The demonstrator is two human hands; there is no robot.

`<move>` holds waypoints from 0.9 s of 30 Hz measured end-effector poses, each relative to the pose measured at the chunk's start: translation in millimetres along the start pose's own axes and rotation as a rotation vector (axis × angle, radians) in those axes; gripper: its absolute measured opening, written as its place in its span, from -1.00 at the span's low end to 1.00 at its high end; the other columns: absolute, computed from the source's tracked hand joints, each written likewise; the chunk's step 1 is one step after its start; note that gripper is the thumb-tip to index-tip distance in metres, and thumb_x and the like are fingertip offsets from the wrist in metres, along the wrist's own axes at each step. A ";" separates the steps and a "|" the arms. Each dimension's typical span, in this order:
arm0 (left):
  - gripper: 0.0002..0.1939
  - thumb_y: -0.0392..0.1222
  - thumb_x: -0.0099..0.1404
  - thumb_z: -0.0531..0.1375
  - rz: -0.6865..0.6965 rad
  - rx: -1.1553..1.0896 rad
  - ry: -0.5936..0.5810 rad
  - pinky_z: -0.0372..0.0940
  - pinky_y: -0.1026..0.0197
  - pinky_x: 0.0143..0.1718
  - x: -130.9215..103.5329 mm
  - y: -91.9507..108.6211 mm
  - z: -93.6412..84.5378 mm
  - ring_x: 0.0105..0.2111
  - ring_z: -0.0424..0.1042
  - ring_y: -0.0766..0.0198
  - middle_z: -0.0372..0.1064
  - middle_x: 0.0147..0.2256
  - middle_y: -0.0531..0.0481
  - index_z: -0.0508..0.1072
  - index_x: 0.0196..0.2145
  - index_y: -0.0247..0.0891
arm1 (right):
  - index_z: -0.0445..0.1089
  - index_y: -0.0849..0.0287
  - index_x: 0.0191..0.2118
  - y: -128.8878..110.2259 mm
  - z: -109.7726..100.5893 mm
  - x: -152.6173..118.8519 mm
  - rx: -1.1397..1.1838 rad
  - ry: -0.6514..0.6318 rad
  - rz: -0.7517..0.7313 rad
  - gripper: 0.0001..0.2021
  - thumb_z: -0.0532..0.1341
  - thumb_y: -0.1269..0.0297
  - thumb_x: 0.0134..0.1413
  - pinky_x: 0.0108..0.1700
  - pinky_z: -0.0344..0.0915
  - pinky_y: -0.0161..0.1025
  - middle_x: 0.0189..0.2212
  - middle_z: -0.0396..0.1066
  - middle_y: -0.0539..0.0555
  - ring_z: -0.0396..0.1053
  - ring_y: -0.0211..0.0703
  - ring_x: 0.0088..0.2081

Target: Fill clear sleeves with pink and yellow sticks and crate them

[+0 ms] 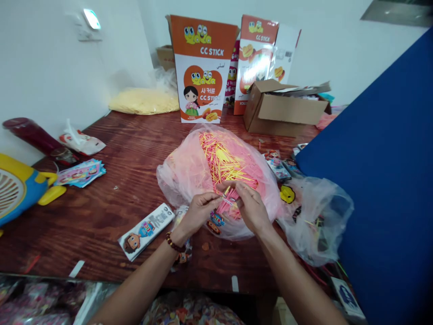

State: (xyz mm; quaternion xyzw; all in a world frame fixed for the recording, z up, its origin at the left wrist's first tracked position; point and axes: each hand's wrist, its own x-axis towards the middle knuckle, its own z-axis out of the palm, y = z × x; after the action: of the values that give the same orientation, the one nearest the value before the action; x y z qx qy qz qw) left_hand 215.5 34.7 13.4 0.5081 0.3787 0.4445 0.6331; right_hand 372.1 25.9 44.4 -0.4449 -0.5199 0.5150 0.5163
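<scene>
Directly in front of me, a small clear printed packet [216,220] hangs between both hands, with pink and yellow thin sticks [227,191] showing at its top. My left hand [199,211], a beaded bracelet on its wrist, pinches the packet's upper left edge. The fingers of my right hand [252,206] curl round the upper right side, by the stick ends; its fingertips are partly hidden. Just behind, a large translucent bag [182,167] lies open, full of loose pink and yellow sticks [219,155].
A stack of flat printed wrappers [147,230] lies left of my hands. To the right are a crumpled clear bag [321,221] and a blue panel [382,158]. Cartons [203,67] and an open cardboard box [287,110] stand behind. A yellow-blue fan [20,189] sits far left.
</scene>
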 end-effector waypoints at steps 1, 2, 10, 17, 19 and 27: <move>-0.74 -0.03 0.16 0.31 0.017 -0.014 0.012 0.24 0.29 -0.30 0.2 0.3 0.6 -0.41 0.31 0.34 0.44 -0.43 0.03 0.59 -0.40 -0.33 | 0.54 0.10 -0.14 -3.0 -0.2 0.5 -0.024 -0.019 -0.007 -0.65 0.14 -0.02 0.24 0.06 0.34 -0.13 -0.16 0.56 0.10 0.47 -0.07 -0.08; -0.75 -0.05 0.15 0.32 0.031 -0.025 0.023 0.25 0.28 -0.28 0.4 0.6 1.1 -0.39 0.32 0.33 0.46 -0.42 0.03 0.60 -0.40 -0.33 | 0.55 0.10 -0.14 -5.8 -0.4 1.0 -0.042 -0.043 -0.007 -0.65 0.15 -0.02 0.23 0.10 0.31 -0.12 -0.14 0.56 0.10 0.46 -0.07 -0.06; -0.75 -0.06 0.13 0.35 0.052 -0.094 0.046 0.31 0.24 -0.17 0.8 2.0 -3.5 -0.31 0.41 0.27 0.55 -0.32 -0.03 0.63 -0.32 -0.30 | 0.53 0.08 -0.10 -15.4 2.1 3.9 0.039 -0.096 0.006 -0.64 0.18 -0.05 0.21 0.17 0.26 -0.03 -0.05 0.54 0.12 0.47 -0.05 -0.01; -0.70 0.01 0.21 0.29 0.114 -0.051 0.047 0.30 0.26 -0.24 -3.4 7.7 -14.4 -0.35 0.37 0.29 0.50 -0.38 -0.02 0.61 -0.34 -0.31 | 0.49 0.06 -0.13 -35.4 5.4 7.4 0.157 0.034 -0.152 -0.68 0.13 -0.02 0.25 -0.03 0.36 -0.04 -0.26 0.55 0.10 0.49 -0.05 -0.15; -0.70 0.01 0.23 0.28 0.151 -0.106 0.081 0.30 0.25 -0.21 -1.5 8.6 -18.9 -0.34 0.37 0.30 0.49 -0.38 -0.01 0.61 -0.32 -0.30 | 0.46 0.03 -0.18 -41.4 0.3 8.4 0.176 0.140 -0.243 -0.71 0.12 -0.03 0.25 -0.15 0.37 -0.10 -0.42 0.45 0.01 0.45 -0.12 -0.30; -0.77 -0.05 0.24 0.28 0.209 -0.139 0.122 0.27 0.26 -0.19 -1.1 11.0 -20.7 -0.31 0.35 0.31 0.44 -0.33 -0.01 0.59 -0.37 -0.29 | 0.43 0.10 -0.24 -4.2 0.7 0.5 -0.153 0.067 -0.082 -0.74 0.29 0.02 0.08 -0.56 -0.05 -0.32 -0.61 0.00 -0.15 -0.06 -0.33 -0.59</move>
State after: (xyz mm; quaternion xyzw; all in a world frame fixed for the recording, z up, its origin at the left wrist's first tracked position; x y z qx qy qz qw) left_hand 193.9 41.0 20.2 0.4717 0.3296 0.5633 0.5929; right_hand 371.6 26.0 48.7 -0.4783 -0.5581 0.4371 0.5183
